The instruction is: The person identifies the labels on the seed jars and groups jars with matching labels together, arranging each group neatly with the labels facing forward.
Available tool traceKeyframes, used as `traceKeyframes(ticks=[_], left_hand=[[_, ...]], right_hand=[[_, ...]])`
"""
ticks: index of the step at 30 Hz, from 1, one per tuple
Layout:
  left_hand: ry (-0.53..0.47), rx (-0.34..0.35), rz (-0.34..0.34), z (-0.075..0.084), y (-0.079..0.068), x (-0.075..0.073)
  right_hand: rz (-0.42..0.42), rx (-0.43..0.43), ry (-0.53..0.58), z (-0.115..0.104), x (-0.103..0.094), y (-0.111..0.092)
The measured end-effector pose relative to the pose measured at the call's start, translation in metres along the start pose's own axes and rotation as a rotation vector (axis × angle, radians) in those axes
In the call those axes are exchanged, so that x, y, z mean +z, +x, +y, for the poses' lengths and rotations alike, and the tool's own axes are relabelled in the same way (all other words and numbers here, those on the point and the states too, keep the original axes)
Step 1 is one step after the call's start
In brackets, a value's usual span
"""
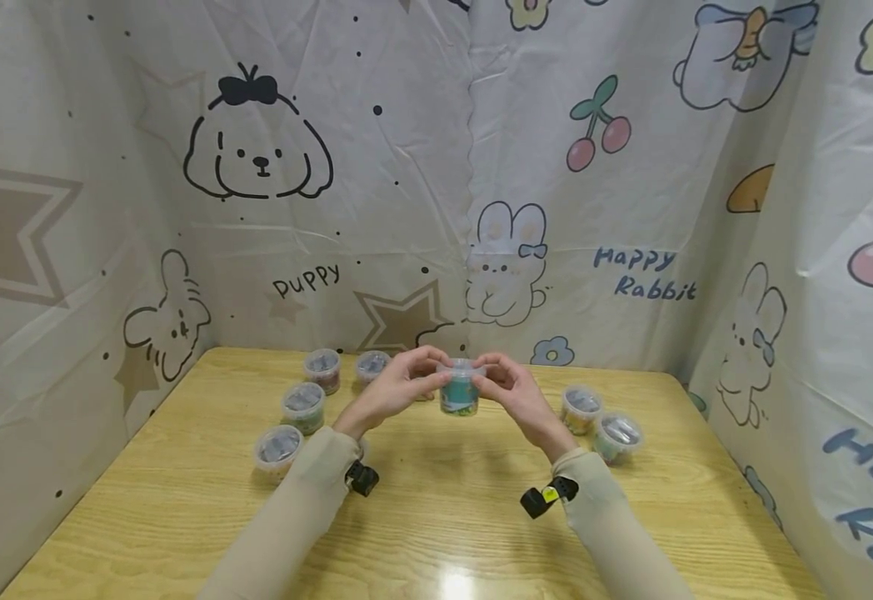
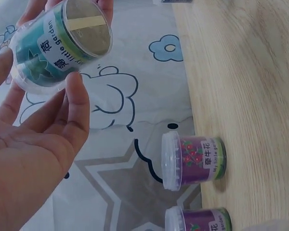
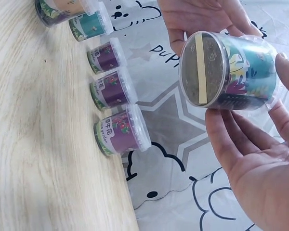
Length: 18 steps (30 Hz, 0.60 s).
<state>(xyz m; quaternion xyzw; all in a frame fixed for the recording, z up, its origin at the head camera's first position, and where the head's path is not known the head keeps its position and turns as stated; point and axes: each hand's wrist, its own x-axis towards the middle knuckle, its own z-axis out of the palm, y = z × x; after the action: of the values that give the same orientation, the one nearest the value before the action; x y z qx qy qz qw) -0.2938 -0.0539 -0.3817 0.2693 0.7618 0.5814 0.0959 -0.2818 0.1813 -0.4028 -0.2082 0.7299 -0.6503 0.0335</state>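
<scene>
Both hands grip one small clear plastic planting cup (image 1: 459, 393), raised over the back of the table. Its teal paper label reads "My little garden" in the left wrist view. The fingers and thumb of my left hand (image 1: 395, 390) curl round one side near the lid. On the other side, my right hand (image 1: 517, 396) pinches it in the same way. In the right wrist view the cup (image 3: 250, 72) is tipped so its bottom shows, with brown contents and a pale strip across it.
Lidded cups stand at the table's left, among them one at the front left (image 1: 279, 448) and one at the back (image 1: 321, 369). Two more, a rear cup (image 1: 581, 408) and a nearer cup (image 1: 618, 437), stand at the right. Purple-labelled cups (image 2: 200, 161) sit near the back edge. A printed curtain (image 1: 406, 167) hangs behind.
</scene>
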Motion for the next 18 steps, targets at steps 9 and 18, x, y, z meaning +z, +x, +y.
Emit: traceKeyframes(ticks=[9, 18], left_hand=[[0.054, 0.037, 0.079, -0.001, 0.002, 0.003], [0.159, 0.045, 0.148, -0.003, 0.003, 0.007]], right_hand=[[0.096, 0.027, -0.090, -0.004, 0.008, 0.001], [0.132, 0.012, -0.199, -0.010, 0.012, 0.000]])
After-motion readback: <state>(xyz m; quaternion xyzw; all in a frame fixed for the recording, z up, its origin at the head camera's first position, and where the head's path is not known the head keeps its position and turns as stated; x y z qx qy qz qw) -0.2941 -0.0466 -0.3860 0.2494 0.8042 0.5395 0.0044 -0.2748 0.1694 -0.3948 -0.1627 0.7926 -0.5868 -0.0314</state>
